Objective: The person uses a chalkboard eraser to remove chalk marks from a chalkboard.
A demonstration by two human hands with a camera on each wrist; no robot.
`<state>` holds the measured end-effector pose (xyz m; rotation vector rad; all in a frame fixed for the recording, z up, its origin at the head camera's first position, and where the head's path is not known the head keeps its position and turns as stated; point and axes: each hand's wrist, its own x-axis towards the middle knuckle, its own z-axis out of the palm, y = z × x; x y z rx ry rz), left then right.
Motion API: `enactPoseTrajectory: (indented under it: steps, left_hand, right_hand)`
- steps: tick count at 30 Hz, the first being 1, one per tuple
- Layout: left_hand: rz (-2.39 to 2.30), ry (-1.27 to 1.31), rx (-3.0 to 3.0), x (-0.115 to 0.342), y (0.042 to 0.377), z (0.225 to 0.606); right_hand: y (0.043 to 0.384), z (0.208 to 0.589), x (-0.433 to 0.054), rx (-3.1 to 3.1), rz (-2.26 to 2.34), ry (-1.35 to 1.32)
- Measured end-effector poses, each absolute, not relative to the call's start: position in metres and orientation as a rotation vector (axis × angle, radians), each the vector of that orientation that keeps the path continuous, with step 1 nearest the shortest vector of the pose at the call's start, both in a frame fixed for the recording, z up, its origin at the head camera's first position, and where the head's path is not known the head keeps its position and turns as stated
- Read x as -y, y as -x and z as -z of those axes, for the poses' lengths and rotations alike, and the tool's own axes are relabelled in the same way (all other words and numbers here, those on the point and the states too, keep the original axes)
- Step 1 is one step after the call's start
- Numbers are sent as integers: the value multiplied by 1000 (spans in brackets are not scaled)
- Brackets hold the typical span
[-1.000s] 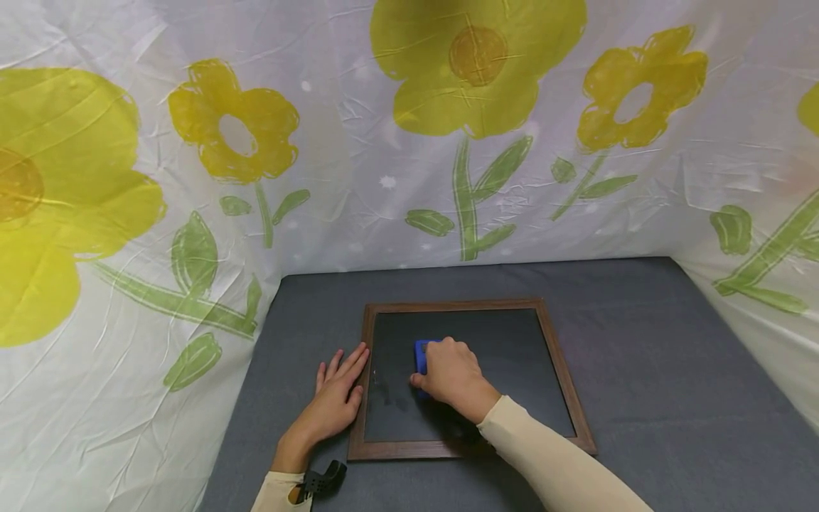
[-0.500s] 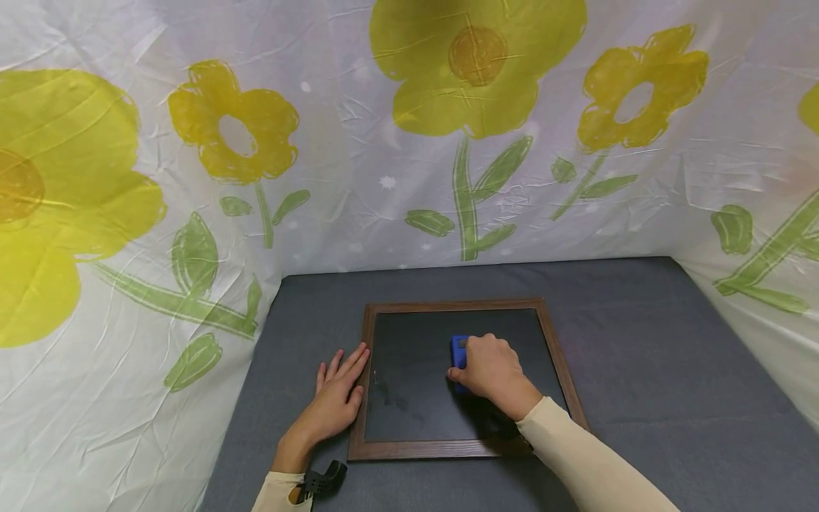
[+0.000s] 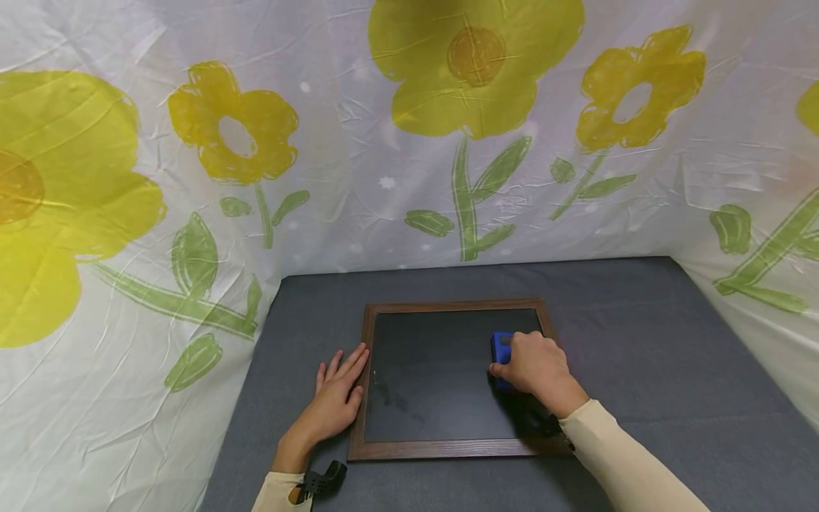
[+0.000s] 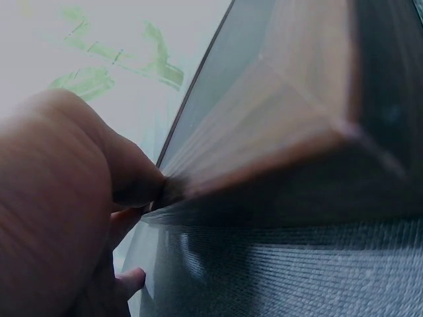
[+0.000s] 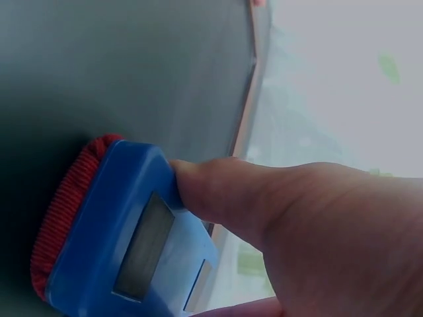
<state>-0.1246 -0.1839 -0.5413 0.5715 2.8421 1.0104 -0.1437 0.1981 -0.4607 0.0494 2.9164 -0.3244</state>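
Observation:
A blackboard [image 3: 441, 370] in a brown wooden frame [image 3: 448, 449] lies flat on the table. On its right part sits a blue eraser [image 3: 502, 347], whose red ribbed pad [image 5: 69, 218] faces the board in the right wrist view. My right hand [image 3: 540, 370] grips the eraser from above, thumb on its near left side. My left hand [image 3: 333, 398] lies with straight fingers against the left side of the frame; in the left wrist view its fingertips touch the frame's edge [image 4: 264, 165]. Faint dark smudges [image 3: 397, 402] show on the board's lower left.
Dark grey cloth [image 3: 665, 370] covers the table around the board. A white curtain [image 3: 358, 199] with yellow flowers hangs behind and along both sides. A black strap device [image 3: 323, 480] is on the left wrist.
My right hand has slid the eraser rightward across the board, from left of the middle to near the right side of the frame. The left hand has stayed in place.

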Motion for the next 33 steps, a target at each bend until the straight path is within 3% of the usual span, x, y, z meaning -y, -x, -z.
enactPoseTrajectory:
  steps: [17,33]
  left_hand:
    - [-1016,-563,-2834,185,124,541]
    - [-1049,-584,-2836,184,125,544]
  right_hand:
    - [140,456,-246,-2850,367,-171]
    - [140,457,-240,-2874,305,-132]
